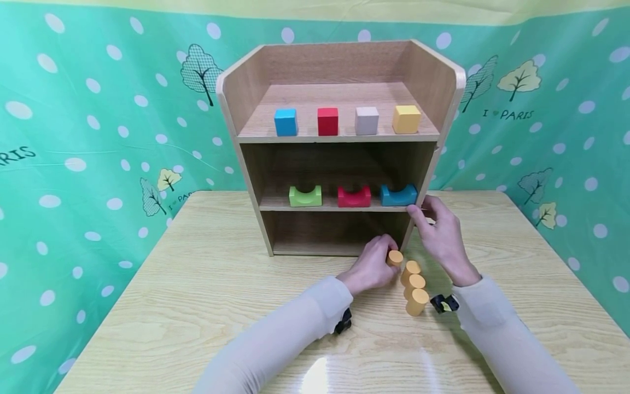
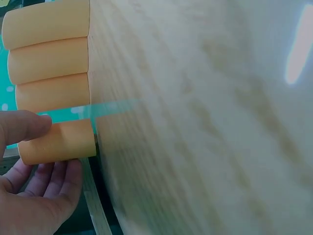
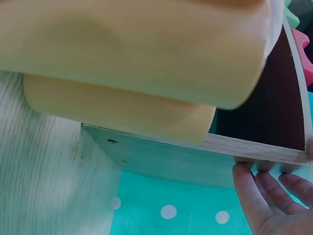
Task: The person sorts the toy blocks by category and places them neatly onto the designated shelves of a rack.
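My left hand pinches an orange wooden cylinder by the lower right front corner of the wooden shelf. In the left wrist view the thumb lies on one side of this cylinder and the fingers on the other. Beside it, three more orange cylinders stand upright in a row on the table. My right hand grips the shelf's right side panel at middle-board height, thumb by the front edge. The right wrist view shows its fingertips against the panel's outer face.
On the top board sit a blue cube, a red cube, a grey cube and a yellow cube. Green, red and blue notched blocks line the middle board. A patterned curtain hangs behind the table.
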The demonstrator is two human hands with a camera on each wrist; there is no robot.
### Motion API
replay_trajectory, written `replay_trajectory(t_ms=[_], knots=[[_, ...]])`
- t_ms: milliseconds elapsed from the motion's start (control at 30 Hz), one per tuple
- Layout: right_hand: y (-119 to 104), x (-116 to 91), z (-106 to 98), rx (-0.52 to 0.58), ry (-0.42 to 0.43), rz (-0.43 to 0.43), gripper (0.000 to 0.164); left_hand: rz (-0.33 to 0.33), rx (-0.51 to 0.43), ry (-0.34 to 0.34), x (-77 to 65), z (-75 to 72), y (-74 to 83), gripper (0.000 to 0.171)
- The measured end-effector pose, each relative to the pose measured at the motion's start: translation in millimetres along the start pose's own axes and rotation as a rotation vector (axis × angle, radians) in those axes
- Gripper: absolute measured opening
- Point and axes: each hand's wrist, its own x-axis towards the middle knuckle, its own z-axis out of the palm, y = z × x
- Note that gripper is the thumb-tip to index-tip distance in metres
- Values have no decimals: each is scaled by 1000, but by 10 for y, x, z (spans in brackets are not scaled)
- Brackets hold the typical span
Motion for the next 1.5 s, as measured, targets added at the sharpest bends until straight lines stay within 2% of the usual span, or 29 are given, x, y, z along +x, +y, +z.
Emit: replay_trajectory(t_ms=[367, 633, 933, 1500], knots=[[-4, 15, -5, -1, -2, -3, 53, 0, -50, 43, 76, -138, -29, 35], [1, 12, -5, 3, 1, -5, 52, 8, -89, 73, 146, -199, -117, 35], [4, 12, 2, -1, 7, -7, 51, 6, -153, 53, 199, -244, -233, 33], [-6, 12, -2, -2, 16, -12, 48, 42, -155, 8, 252, -298, -322, 33]])
